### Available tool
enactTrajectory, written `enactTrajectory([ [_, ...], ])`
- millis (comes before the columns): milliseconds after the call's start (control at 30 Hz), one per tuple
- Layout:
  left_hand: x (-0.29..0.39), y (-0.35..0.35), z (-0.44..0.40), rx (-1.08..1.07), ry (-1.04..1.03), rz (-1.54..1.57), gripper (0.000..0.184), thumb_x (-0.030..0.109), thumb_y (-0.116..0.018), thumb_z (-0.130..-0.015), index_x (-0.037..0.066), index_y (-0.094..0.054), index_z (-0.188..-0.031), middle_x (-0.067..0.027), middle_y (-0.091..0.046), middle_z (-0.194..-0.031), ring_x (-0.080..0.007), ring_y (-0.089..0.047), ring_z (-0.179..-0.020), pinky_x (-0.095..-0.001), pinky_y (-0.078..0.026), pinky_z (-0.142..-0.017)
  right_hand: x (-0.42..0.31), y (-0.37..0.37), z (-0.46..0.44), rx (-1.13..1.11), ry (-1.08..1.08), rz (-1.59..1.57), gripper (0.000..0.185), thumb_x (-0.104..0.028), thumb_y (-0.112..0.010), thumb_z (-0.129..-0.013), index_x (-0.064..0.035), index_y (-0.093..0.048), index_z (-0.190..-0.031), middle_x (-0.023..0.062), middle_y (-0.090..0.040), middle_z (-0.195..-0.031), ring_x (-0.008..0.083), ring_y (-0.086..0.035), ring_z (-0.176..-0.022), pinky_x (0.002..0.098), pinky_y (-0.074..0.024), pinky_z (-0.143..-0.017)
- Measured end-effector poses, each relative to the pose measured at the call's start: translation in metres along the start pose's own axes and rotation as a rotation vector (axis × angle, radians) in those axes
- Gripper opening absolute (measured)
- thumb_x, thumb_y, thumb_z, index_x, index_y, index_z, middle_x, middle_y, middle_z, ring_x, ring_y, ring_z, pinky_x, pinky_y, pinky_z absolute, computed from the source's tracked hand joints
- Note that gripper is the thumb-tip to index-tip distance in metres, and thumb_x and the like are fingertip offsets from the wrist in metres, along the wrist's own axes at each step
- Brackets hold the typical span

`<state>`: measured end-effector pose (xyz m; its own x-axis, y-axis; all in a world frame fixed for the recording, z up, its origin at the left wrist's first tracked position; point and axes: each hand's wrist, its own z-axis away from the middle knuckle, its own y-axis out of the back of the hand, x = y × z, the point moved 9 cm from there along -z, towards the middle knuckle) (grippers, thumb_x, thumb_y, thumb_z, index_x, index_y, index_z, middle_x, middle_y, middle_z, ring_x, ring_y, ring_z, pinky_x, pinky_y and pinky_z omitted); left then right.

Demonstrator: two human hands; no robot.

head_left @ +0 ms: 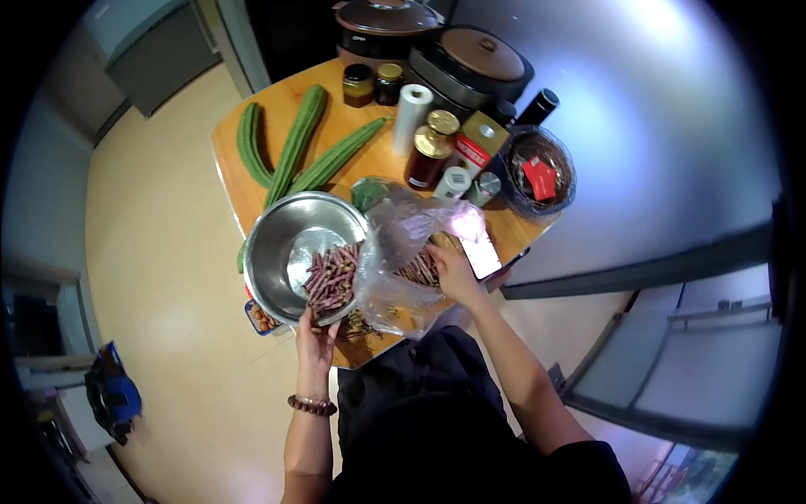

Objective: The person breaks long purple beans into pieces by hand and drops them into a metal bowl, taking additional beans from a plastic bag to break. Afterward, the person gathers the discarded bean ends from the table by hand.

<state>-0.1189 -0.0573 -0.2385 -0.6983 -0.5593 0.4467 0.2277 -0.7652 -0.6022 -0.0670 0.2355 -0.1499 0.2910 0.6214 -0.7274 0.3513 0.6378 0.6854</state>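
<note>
A steel bowl (267, 244) stands tilted at the table's front left, with cut purple long bean pieces (334, 277) lying in it. My left hand (316, 344) grips its near rim, thumb up over the edge. Right of the bowl is a clear plastic bag (384, 273), its side against the bowl. My right hand (453, 273) reaches to the bag's right side, fingers curled on more purple long beans (420, 269); the fingertips are partly hidden. Just beyond that hand lies a lit phone (480, 252). Dark trimmings (361, 326) are scattered below the bag.
Several ridged green gourds (298, 147) lie at the back left. Jars (358, 86), a white roll (413, 118), a gold-capped bottle (431, 149) and two brown-lidded cookers (474, 63) crowd the back. A bag-lined bowl (537, 172) stands right. A basket (260, 317) shows beneath the steel bowl.
</note>
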Motion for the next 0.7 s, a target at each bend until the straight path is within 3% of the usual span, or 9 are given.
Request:
enactTrajectory([
  [100,-0.03,-0.019,0.046,0.061,0.241,-0.065,0.071,0.049,-0.056,-0.083,0.007,-0.023,-0.131,-0.0209,-0.05,-0.114,-0.0328,-0.056,-0.096,-0.0387,-0.049,-0.084,-0.004,0.018,-0.035,0.037,-0.012,-0.094,0.033,0.001,-0.047,-0.08,-0.0003,-0.055,-0.112,0.0226,-0.059,-0.102,0.0355,-0.057,-0.096,0.0385,-0.0445,-0.083],
  [200,-0.049,-0.055,0.066,-0.075,0.161,-0.308,0.075,0.038,-0.061,-0.082,0.004,-0.019,-0.133,-0.0226,-0.05,-0.111,-0.0319,-0.057,-0.091,-0.0413,-0.049,-0.081,-0.016,0.039,-0.058,0.053,0.01,-0.213,0.036,-0.001,-0.049,-0.08,0.0004,-0.051,-0.117,0.0239,-0.058,-0.104,0.0353,-0.055,-0.101,0.0393,-0.044,-0.084],
  [267,0.003,-0.114,0.075,-0.017,-0.687,-0.974,0.073,0.017,-0.064,-0.081,0.008,-0.015,-0.135,-0.022,-0.05,-0.112,-0.024,-0.058,-0.083,-0.0337,-0.051,-0.072,0.004,0.012,-0.064,-0.187,-0.097,-0.113,0.052,-0.008,-0.056,-0.08,-0.0016,-0.039,-0.128,0.026,-0.05,-0.117,0.0375,-0.053,-0.105,0.0384,-0.0443,-0.086],
  [367,0.006,-0.161,0.074,-0.167,-0.547,-0.852,0.076,-0.004,-0.054,-0.078,0.013,-0.01,-0.138,-0.0209,-0.05,-0.112,-0.0167,-0.058,-0.076,-0.026,-0.05,-0.061,0.027,-0.016,-0.04,-0.095,-0.096,0.485,0.071,-0.016,-0.065,-0.075,-0.0031,-0.027,-0.134,0.0276,-0.037,-0.13,0.0406,-0.051,-0.107,0.0389,-0.0447,-0.088],
  [400,0.012,-0.168,0.074,-0.162,-0.555,-0.855,0.076,-0.004,-0.054,-0.078,0.013,-0.01,-0.138,-0.0209,-0.05,-0.112,-0.0167,-0.058,-0.076,-0.026,-0.05,-0.061,0.038,-0.031,-0.034,-0.246,-0.139,0.535,0.087,-0.02,-0.072,-0.069,-0.0034,-0.018,-0.136,0.0283,-0.022,-0.138,0.0431,-0.048,-0.109,0.0413,-0.0449,-0.089],
  [500,0.033,-0.178,0.075,-0.212,-0.663,-0.917,0.065,-0.012,-0.044,-0.074,0.01,-0.03,-0.133,-0.0184,-0.049,-0.115,-0.0126,-0.058,-0.069,-0.0219,-0.048,-0.053,0.05,-0.039,-0.045,-0.226,-0.139,0.378,0.084,-0.015,-0.071,-0.066,-0.0015,-0.023,-0.133,0.0285,-0.038,-0.128,0.0409,-0.052,-0.104,0.0423,-0.0466,-0.085],
  [567,0.035,-0.193,0.085,-0.333,-0.946,-1.378,0.049,-0.014,-0.045,-0.068,0.002,-0.055,-0.113,-0.0146,-0.055,-0.106,-0.0171,-0.059,-0.071,-0.0251,-0.048,-0.061,0.053,-0.034,-0.062,-0.239,-0.136,0.277,0.066,-0.01,-0.068,-0.064,0.0002,-0.039,-0.123,0.0264,-0.053,-0.111,0.0388,-0.056,-0.096,0.0416,-0.0475,-0.081],
  [633,0.039,-0.204,0.1,-0.261,-0.854,-1.386,0.041,-0.014,-0.046,-0.066,0.0,-0.063,-0.101,-0.0162,-0.053,-0.109,-0.0183,-0.059,-0.072,-0.0243,-0.047,-0.058,0.039,-0.018,-0.086,-0.213,-0.023,0.242,0.044,-0.011,-0.064,-0.065,0.0008,-0.054,-0.107,0.0236,-0.059,-0.099,0.0375,-0.058,-0.091,0.0403,-0.0486,-0.077],
  [700,0.027,-0.204,0.101,-0.258,-0.648,-1.511,0.052,-0.013,-0.047,-0.066,0.001,-0.057,-0.116,-0.0184,-0.049,-0.119,-0.0181,-0.059,-0.073,-0.0245,-0.047,-0.059,0.04,-0.021,-0.1,-0.403,-0.083,0.307,0.039,-0.02,-0.064,-0.07,0.0025,-0.058,-0.101,0.0221,-0.059,-0.103,0.0373,-0.057,-0.092,0.04,-0.0488,-0.075],
])
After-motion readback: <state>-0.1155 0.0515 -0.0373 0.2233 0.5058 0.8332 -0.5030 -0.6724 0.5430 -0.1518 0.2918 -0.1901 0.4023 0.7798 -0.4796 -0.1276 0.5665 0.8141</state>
